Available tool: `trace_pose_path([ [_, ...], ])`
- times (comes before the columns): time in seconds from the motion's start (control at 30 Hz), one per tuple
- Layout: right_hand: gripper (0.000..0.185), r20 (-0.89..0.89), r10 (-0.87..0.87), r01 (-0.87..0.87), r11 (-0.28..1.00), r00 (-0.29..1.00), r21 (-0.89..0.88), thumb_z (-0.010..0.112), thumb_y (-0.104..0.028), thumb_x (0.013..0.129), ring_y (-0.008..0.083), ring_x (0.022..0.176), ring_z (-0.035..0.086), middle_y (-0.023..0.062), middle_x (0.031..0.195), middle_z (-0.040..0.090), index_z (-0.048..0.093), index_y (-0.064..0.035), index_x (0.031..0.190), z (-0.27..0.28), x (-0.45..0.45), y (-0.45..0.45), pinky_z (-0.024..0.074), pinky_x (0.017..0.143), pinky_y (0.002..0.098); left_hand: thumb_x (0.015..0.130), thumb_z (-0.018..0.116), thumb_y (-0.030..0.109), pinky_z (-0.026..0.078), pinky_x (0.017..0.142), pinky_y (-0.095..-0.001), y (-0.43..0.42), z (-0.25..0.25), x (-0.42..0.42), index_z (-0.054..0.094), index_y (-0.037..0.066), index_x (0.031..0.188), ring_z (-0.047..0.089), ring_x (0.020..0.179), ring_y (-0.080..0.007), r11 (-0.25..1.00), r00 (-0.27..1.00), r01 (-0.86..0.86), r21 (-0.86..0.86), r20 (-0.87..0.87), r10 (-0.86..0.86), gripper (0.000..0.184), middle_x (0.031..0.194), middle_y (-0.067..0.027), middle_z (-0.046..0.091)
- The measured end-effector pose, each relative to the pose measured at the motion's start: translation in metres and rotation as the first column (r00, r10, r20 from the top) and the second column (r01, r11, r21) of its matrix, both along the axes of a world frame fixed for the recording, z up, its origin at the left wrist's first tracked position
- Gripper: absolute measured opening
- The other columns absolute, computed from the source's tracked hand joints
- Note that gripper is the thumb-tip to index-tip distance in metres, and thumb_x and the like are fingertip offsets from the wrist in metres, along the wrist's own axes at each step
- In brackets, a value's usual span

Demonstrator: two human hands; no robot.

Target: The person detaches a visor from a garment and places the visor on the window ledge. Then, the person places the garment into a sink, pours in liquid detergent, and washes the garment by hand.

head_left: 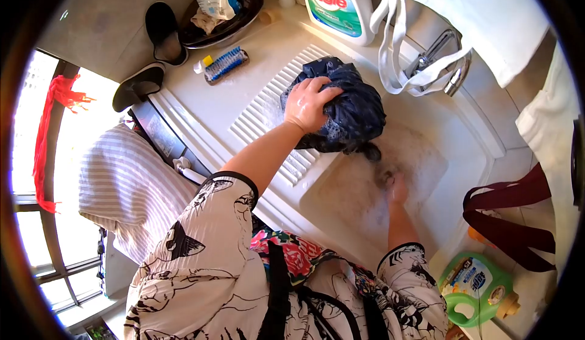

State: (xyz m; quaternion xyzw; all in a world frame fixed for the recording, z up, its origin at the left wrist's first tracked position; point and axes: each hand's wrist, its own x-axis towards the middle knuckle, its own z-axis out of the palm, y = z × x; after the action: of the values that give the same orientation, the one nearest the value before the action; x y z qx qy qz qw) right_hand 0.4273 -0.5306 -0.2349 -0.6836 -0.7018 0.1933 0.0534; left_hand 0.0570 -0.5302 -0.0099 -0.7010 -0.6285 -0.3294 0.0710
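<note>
A bundle of wet, soapy dark blue cloth [353,111] lies over the ribbed washboard [262,111] and hangs at the sink's edge. My left hand [309,103] rests on top of the bundle, its wet fingers curved over the fabric. Down in the sink basin [341,209], cloudy water with foam surrounds my right hand [397,187]. Its fingers are near the dark drain area below the cloth's hanging end, partly hidden by the murky water, so their grip is unclear.
A blue-bristled brush [226,65] lies on the counter, near dark shoes [163,32]. A white hygie bottle [339,4] stands behind. White straps hang before the faucet [436,59]. A green detergent bottle [475,288] is at the lower right.
</note>
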Motion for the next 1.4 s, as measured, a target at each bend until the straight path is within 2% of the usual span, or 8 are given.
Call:
trace_pose_path([
  [0.07, 0.023, 0.174, 0.212, -0.219, 0.976, 0.962, 0.022, 0.06, -0.025, 0.08, 0.0367, 0.08, 0.06, 0.0174, 0.085, 0.063, 0.058, -0.0082, 0.095, -0.017, 0.02, -0.002, 0.0468, 0.071, 0.0457, 0.057, 0.065, 0.006, 0.046, 0.082, -0.0409, -0.001, 0.002, 0.002, 0.065, 0.021, 0.1, 0.056, 0.097, -0.0308, 0.999, 1.0, 0.013, 0.032, 0.012, -0.014, 0.045, 0.108, -0.007, 0.058],
  [0.17, 0.024, 0.067, 0.31, -0.317, 0.94, 0.948, 0.124, 0.062, -0.027, 0.079, 0.0378, 0.087, 0.057, 0.0172, 0.095, 0.061, 0.058, -0.0074, 0.092, -0.024, 0.018, -0.029, 0.0464, 0.072, 0.0463, 0.056, 0.064, 0.004, 0.046, 0.083, -0.0411, 0.002, -0.004, 0.003, 0.066, 0.021, 0.101, 0.056, 0.097, -0.0316, 0.998, 1.0, -0.01, 0.061, 0.02, 0.009, 0.048, 0.11, -0.0084, 0.058],
  [0.27, 0.035, 0.004, 0.181, -0.18, 0.978, 0.984, 0.102, 0.065, -0.028, 0.076, 0.0375, 0.096, 0.056, 0.0172, 0.11, 0.057, 0.058, -0.0068, 0.103, 0.015, -0.015, -0.042, 0.0467, 0.076, 0.0456, 0.055, 0.063, 0.002, 0.046, 0.084, -0.0409, 0.001, -0.006, 0.005, 0.065, 0.021, 0.103, 0.056, 0.098, -0.0314, 0.999, 1.0, -0.026, 0.046, -0.008, 0.027, 0.052, 0.11, -0.0091, 0.058],
  [0.33, 0.058, 0.051, 0.139, -0.148, 0.953, 0.989, 0.264, 0.065, -0.036, 0.079, 0.0344, 0.115, 0.048, 0.0125, 0.131, 0.046, 0.045, -0.0137, 0.128, 0.023, -0.026, -0.044, 0.0394, 0.095, 0.0485, 0.054, 0.064, 0.002, 0.046, 0.084, -0.0407, 0.001, -0.006, 0.006, 0.065, 0.022, 0.104, 0.056, 0.099, -0.0309, 0.999, 1.0, -0.015, 0.038, -0.013, 0.016, 0.053, 0.111, -0.009, 0.058],
  [0.37, 0.058, 0.051, 0.126, -0.135, 0.954, 0.991, 0.267, 0.065, -0.036, 0.079, 0.0344, 0.115, 0.048, 0.0125, 0.131, 0.046, 0.045, -0.0137, 0.128, 0.03, -0.034, -0.042, 0.0394, 0.095, 0.0485, 0.054, 0.064, 0.002, 0.046, 0.085, -0.0405, 0.001, -0.006, 0.006, 0.064, 0.022, 0.104, 0.055, 0.099, -0.0307, 0.999, 1.0, -0.024, 0.03, -0.011, 0.024, 0.054, 0.111, -0.0087, 0.058],
  [0.43, 0.07, 0.206, 0.216, -0.164, 0.956, 0.954, -0.241, 0.067, -0.031, 0.075, 0.0357, 0.113, 0.049, 0.0197, 0.128, 0.046, 0.038, -0.0131, 0.136, 0.052, -0.05, -0.038, 0.0419, 0.093, 0.0459, 0.054, 0.066, 0.002, 0.046, 0.086, -0.0402, 0.0, -0.005, 0.006, 0.064, 0.023, 0.105, 0.055, 0.101, -0.0302, 0.999, 0.999, -0.04, 0.013, -0.011, 0.04, 0.056, 0.112, -0.0081, 0.058],
  [0.73, 0.059, 0.011, 0.31, -0.306, 0.943, 0.951, -0.135, 0.062, -0.03, 0.082, 0.0381, 0.12, 0.045, 0.0211, 0.135, 0.041, 0.039, -0.0213, 0.136, 0.037, -0.054, -0.067, 0.0388, 0.097, 0.0477, 0.057, 0.065, 0.004, 0.046, 0.085, -0.04, -0.001, -0.003, 0.008, 0.065, 0.024, 0.104, 0.056, 0.101, -0.0291, 0.999, 0.999, -0.038, 0.007, -0.008, 0.038, 0.051, 0.113, -0.007, 0.058],
  [1.4, 0.076, 0.12, 0.379, -0.323, 0.886, 0.917, -0.332, 0.07, -0.029, 0.072, 0.0361, 0.132, 0.032, 0.0198, 0.146, 0.025, 0.033, -0.0211, 0.138, 0.036, -0.057, -0.064, 0.0318, 0.104, 0.0482, 0.057, 0.066, 0.005, 0.046, 0.085, -0.0399, -0.002, -0.001, 0.007, 0.063, 0.024, 0.105, 0.055, 0.101, -0.0289, 0.999, 0.999, -0.034, 0.003, 0.012, 0.034, 0.052, 0.113, -0.0069, 0.058],
])
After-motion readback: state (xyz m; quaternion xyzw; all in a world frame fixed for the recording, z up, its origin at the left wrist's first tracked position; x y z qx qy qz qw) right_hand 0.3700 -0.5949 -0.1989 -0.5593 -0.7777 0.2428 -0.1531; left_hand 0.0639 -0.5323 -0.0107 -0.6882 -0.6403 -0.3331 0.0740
